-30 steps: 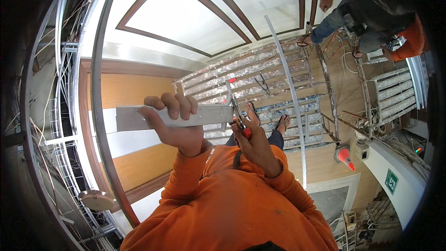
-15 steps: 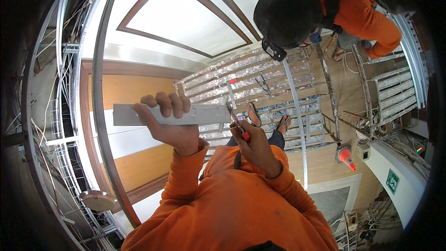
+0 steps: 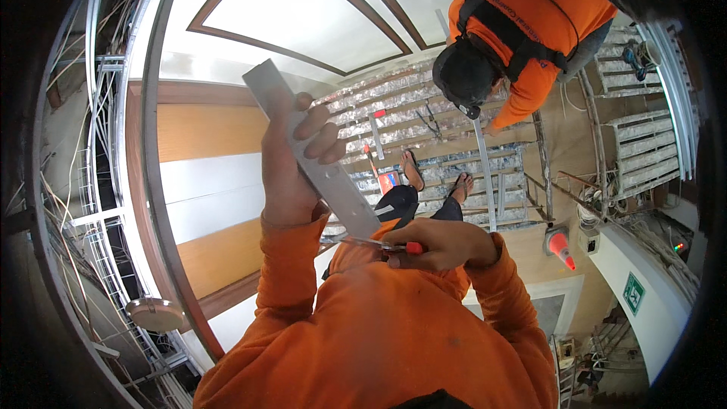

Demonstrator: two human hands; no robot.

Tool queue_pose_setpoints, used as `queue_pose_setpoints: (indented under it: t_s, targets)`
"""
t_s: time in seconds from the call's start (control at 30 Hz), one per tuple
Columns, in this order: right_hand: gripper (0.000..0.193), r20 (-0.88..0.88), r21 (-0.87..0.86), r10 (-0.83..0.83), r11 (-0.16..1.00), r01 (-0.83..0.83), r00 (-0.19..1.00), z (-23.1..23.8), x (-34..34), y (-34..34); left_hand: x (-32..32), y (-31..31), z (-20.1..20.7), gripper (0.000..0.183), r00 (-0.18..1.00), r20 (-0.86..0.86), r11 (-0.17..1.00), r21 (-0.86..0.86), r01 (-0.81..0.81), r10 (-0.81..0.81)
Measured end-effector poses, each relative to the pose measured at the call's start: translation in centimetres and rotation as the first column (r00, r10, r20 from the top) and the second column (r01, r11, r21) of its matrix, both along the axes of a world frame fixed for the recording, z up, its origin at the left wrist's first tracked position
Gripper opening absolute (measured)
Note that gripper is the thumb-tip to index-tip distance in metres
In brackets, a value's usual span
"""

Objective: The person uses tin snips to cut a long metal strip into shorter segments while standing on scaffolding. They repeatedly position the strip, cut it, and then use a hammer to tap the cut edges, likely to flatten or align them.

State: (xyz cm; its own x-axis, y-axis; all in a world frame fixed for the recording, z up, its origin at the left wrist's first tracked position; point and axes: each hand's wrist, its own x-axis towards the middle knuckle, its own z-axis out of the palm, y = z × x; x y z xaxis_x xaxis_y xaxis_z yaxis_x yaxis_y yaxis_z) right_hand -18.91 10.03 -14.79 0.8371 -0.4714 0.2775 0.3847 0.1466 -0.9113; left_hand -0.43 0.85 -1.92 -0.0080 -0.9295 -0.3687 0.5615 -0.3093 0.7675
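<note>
My left hand (image 3: 291,155) is wrapped around a short grey metal channel piece (image 3: 344,201), which slants from upper left down to the middle, in front of my chest. Its lower end lies close to the blades of a pair of tin snips (image 3: 369,241). My right hand (image 3: 443,245) is closed on the red handles of these snips, their blades pointing left toward the channel. Whether the blades touch the metal I cannot tell.
Below are worn scaffold planks (image 3: 462,167) with a red-tipped tool (image 3: 376,132), dark-handled snips (image 3: 430,123) and a long metal strip (image 3: 485,170). A co-worker (image 3: 522,30) bends over at upper right. A traffic cone (image 3: 560,250) stands right; cables and metal framing run along the left.
The channel has swung from level to a steep slant, its left end now raised. My right hand and the snips have moved lower and turned leftward. The co-worker has bent down over the planks.
</note>
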Motion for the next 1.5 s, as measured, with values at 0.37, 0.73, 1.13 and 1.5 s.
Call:
queue_pose_setpoints:
  t_s: [0.37, 0.73, 1.13, 1.5]
  targets:
    - [0.034, -0.074, -0.02, 0.038, 0.999, -0.039, 0.997, 0.2, 0.7, 0.2, -0.1, 0.2, -0.7, 0.035, 0.995, 0.099, 0.996, 0.085, 0.019, -0.028]
    - [0.036, -0.051, -0.049, -0.032, 0.998, 0.029, 0.998, 0.3, 1.0, 0.2, 0.7, 0.4, -1.2, 0.036, 0.996, 0.088, 0.991, 0.131, 0.009, -0.021]
    - [0.025, -0.15, -0.023, -0.143, 0.99, 0.141, 0.978, -0.6, 3.3, 3.1, -0.2, 1.3, -0.8, 0.038, 0.954, 0.225, 0.967, 0.207, 0.151, -0.197]
    - [0.025, -0.129, -0.036, -0.275, 0.961, 0.273, 0.953, -2.0, 3.5, 2.9, 4.6, -0.9, -0.1, 0.03, 0.975, 0.091, 0.966, -0.18, -0.186, 0.204]
